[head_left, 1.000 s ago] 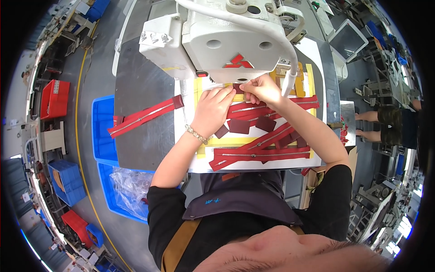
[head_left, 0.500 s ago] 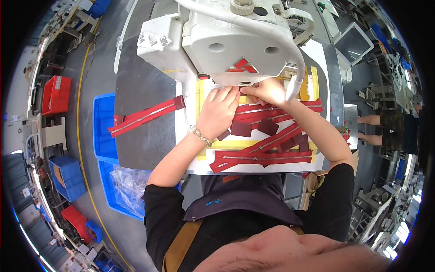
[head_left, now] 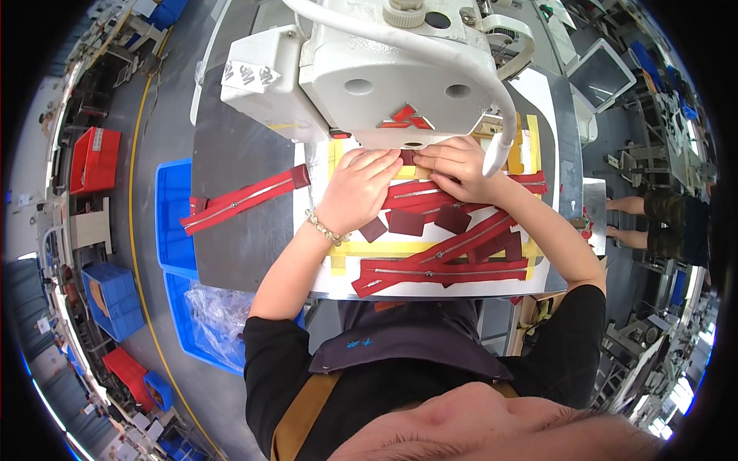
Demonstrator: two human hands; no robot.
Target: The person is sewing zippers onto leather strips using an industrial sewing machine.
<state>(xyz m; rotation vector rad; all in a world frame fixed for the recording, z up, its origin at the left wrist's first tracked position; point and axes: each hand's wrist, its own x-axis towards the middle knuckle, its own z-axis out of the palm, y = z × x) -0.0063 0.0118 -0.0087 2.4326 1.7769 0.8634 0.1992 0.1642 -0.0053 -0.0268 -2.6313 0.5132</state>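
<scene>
Eased, with the right hand [head_left: 457,163], from a thumb-and-finger pinch into a flatter lay of extended fingers, thumb now clear of the tips; likely, then, steadying or pressing the small maroon patch [head_left: 408,157] rather than carrying it, beneath the front of the white machine head [head_left: 400,84], well in from the near edge of the tabletop [head_left: 238,261]. Kept flat at the patch's left side with the left hand [head_left: 355,188], fingers together; cannot tell any pinch there, for want of a visible thumb. Counted: one patch between fingertips; three loose maroon squares [head_left: 406,223] nearer the near edge; further maroon pieces [head_left: 488,247], too overlapped to number; at least four red zipper strips [head_left: 477,271] heaped toward the near right corner; one separate red strip [head_left: 246,203] toward the left edge; two blue bins [head_left: 175,223] beyond that edge.
</scene>
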